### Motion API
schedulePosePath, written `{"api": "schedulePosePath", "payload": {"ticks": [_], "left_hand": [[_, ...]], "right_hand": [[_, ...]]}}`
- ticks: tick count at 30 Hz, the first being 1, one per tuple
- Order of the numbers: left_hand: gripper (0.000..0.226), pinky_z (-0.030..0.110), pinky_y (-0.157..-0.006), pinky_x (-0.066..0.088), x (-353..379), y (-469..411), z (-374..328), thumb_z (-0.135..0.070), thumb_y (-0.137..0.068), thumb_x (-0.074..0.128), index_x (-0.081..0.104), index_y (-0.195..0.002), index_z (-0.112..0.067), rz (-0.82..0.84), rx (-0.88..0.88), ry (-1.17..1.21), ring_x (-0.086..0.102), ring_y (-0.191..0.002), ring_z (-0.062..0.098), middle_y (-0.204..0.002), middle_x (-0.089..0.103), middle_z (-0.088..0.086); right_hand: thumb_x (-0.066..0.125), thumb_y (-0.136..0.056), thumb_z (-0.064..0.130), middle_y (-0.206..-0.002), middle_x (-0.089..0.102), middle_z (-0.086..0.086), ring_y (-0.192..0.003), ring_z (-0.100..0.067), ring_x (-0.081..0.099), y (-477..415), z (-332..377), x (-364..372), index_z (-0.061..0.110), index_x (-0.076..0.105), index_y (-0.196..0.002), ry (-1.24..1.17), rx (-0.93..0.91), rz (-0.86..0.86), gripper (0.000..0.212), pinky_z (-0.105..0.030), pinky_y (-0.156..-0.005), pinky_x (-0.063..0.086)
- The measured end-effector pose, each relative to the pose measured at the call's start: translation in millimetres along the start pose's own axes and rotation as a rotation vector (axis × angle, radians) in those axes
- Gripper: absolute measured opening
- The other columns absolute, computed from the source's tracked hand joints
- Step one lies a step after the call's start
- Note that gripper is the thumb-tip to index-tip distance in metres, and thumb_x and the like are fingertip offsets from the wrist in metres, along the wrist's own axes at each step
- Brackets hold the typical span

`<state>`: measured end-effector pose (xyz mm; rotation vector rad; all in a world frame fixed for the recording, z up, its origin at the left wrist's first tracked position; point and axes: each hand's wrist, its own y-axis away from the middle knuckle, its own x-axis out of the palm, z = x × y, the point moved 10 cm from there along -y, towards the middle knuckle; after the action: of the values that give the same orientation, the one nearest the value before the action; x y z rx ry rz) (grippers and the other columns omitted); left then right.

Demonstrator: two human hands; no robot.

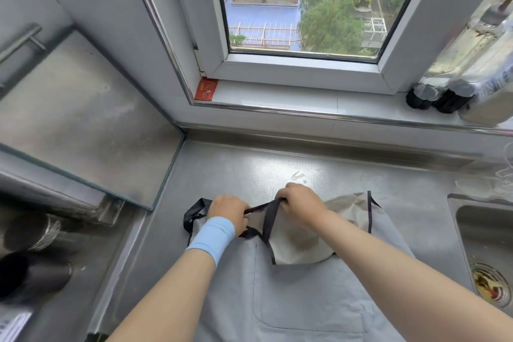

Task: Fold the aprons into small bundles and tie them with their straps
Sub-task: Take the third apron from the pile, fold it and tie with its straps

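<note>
Our left hand and right hand pinch the black strap over the grey apron, which lies on the steel counter between the glass panel and the sink rim. The counter runs on to the window ledge.

A grey apron lies on the shiny metal counter, its top folded over. Both hands hold its black strap at the top: the left hand, with a blue band on the wrist, and the right hand. A sink sits on the right
</note>
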<state>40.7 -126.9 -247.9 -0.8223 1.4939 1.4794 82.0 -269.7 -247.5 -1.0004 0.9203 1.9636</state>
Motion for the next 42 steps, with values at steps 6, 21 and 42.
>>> {"api": "schedulePosePath", "payload": {"ticks": [6, 21, 42], "left_hand": [[0.026, 0.029, -0.09, 0.037, -26.1, 9.7, 60.1, -0.052, -0.08, 0.06, 0.073, -0.09, -0.032, -0.129, -0.095, 0.299, 0.053, -0.101, 0.018, -0.099, 0.058, -0.014], [0.007, 0.028, -0.05, 0.055, 0.4, 120.8, 87.7, -0.025, -0.089, 0.062, 0.068, -0.093, -0.023, 0.475, -0.218, 0.832, 0.059, -0.045, 0.012, -0.081, 0.066, 0.006], [0.034, 0.029, -0.069, 0.042, 21.3, 29.5, -79.1, -0.051, -0.083, 0.053, 0.062, -0.086, -0.019, 0.315, -0.102, 0.847, 0.054, -0.072, 0.017, -0.082, 0.059, -0.001]], "right_hand": [[0.05, -0.089, 0.014, -0.106, 0.058, -0.007, -0.1, -0.033, 0.054, -6.2, -9.8, -43.5, 0.015, 0.073, -0.106, 0.105, 0.203, -0.13, 0.029, -0.033, -0.084, 0.042], [0.049, -0.085, 0.023, -0.098, 0.069, -0.002, -0.094, -0.029, 0.063, 15.7, 161.0, 37.0, 0.023, 0.065, -0.107, 0.246, -0.169, 0.21, 0.027, -0.036, -0.081, 0.042], [0.041, -0.084, -0.006, -0.134, 0.05, 0.002, -0.122, -0.021, 0.048, 52.1, -7.6, -34.6, 0.028, 0.055, -0.132, 0.051, 0.16, 0.021, 0.06, -0.03, -0.084, 0.044]]}}
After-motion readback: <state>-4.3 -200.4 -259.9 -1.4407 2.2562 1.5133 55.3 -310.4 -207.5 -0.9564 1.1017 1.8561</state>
